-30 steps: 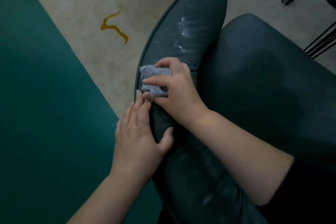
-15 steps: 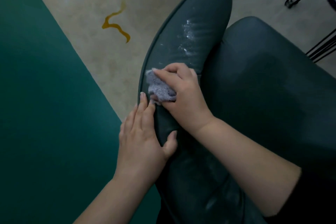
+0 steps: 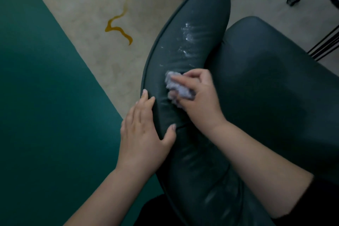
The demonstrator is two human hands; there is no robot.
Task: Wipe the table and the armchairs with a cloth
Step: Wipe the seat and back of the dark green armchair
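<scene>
Our right hand (image 3: 198, 97) clutches the bunched grey cloth (image 3: 177, 87) against the dark armchair (image 3: 275, 88) armrest, with white smears toward 12 o'clock. At 7 o'clock from the cloth, our left hand (image 3: 145, 137) lies spread flat, holding nothing, bracing the armrest edge.

A single head-worn wide-angle camera looks steeply down from close above the armchair (image 3: 192, 29), near enough that its dark green armrest runs through the middle of the view and both forearms enter from the bottom edge. The left hand (image 3: 145, 134) and right hand (image 3: 200, 97) sit near the centre. The beige floor (image 3: 88, 14) fills the top, its straight lines bowed by the lens.
</scene>
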